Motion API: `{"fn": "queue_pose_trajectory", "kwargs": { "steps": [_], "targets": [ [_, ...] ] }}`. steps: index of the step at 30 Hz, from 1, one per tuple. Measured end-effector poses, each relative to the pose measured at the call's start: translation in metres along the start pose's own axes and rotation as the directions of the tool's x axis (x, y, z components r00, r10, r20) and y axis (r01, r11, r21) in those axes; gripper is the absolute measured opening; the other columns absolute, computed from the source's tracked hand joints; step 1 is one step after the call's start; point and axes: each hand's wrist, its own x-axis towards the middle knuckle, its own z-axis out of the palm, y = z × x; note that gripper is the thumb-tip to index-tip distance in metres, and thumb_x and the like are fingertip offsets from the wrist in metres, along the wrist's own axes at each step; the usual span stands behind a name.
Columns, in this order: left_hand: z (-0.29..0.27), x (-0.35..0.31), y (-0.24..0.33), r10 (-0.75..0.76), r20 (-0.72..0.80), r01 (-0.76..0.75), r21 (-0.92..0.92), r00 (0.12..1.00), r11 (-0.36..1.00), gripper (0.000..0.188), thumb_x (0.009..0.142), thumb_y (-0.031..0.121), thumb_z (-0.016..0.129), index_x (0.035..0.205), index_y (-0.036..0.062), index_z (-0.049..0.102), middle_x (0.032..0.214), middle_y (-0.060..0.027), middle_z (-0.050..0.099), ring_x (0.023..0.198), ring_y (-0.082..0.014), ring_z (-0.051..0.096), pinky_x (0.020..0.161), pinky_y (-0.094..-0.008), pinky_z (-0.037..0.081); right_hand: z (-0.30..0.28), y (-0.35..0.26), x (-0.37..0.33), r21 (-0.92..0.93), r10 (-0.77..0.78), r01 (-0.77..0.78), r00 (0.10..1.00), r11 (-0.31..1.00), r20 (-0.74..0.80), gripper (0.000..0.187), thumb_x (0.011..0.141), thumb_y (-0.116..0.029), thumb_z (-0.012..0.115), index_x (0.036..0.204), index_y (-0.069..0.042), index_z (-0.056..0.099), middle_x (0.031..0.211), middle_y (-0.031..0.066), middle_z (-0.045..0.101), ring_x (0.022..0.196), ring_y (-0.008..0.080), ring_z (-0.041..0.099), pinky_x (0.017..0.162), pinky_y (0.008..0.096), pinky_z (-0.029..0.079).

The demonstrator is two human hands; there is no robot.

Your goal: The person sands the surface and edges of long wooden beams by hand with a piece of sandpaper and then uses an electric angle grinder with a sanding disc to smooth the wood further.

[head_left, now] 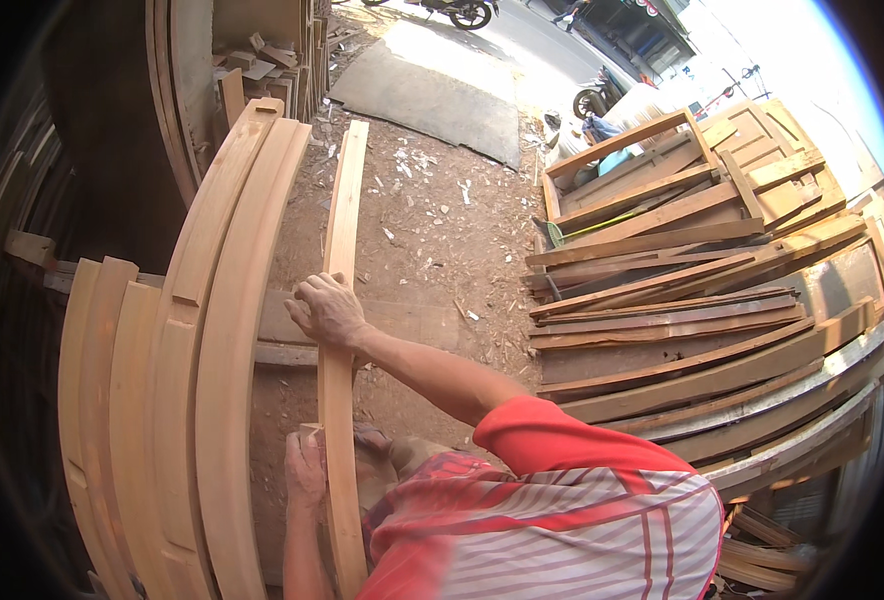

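Observation:
A long, pale wooden batten (340,230) runs lengthwise in front of me, its far end reaching over the dirt floor. My right hand (327,312) is closed over it around mid-length, fingers bent across its top toward the left. Lower down, my left hand (305,465) is beside the batten's left side with curled fingers. A small pale wooden corner shows at those fingertips; what it belongs to is hidden. Left of the batten stand several planed wooden pieces side by side, among them a wide smooth plank (244,330) and a frame piece with cut recesses (178,340).
A wooden crosspiece (287,355) lies under the batten. At right is a big stack of old boards (662,330) and door panels (752,140). Wood chips (465,190) litter the floor near a flat grey sheet (432,95). Motorcycles stand by the road beyond.

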Motion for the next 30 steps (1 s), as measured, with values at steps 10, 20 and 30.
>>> {"fn": "queue_pose_trajectory", "kwargs": {
  "steps": [10,20,30],
  "targets": [
    [-0.012,-0.034,-0.015,0.105,0.04,-0.106,0.007,0.994,0.994,0.049,0.111,0.028,0.044,0.15,-0.0027,0.046,0.137,-0.0275,0.061,0.128,-0.0399,0.06,0.108,-0.0462,0.047,0.003,-0.001,-0.004,0.041,0.028,-0.029,1.0,0.999,0.012,0.021,0.096,-0.03,0.07,0.09,-0.009,0.067,0.095,0.0075,0.067,0.101,0.0269,0.064,0.098,0.043,0.047],
    [0.009,0.047,-0.002,0.231,-0.108,-0.223,0.076,0.967,0.972,0.048,0.11,0.029,0.048,0.146,-0.0019,0.048,0.133,-0.0293,0.063,0.122,-0.0441,0.063,0.103,-0.0478,0.05,0.008,0.002,0.003,0.061,0.007,-0.008,1.0,0.998,0.005,0.022,0.095,-0.028,0.07,0.087,-0.008,0.068,0.095,0.0091,0.068,0.1,0.0271,0.065,0.097,0.0414,0.047],
    [-0.005,0.016,0.015,0.091,0.01,-0.091,-0.009,0.996,0.996,0.048,0.109,0.03,0.052,0.144,-0.0026,0.049,0.131,-0.0286,0.063,0.122,-0.0398,0.063,0.105,-0.0472,0.049,0.001,-0.002,0.0,0.0,-0.009,0.009,1.0,1.0,-0.022,0.023,0.095,-0.03,0.07,0.087,-0.008,0.069,0.093,0.0088,0.068,0.098,0.0274,0.064,0.097,0.041,0.047]
  ]
}}
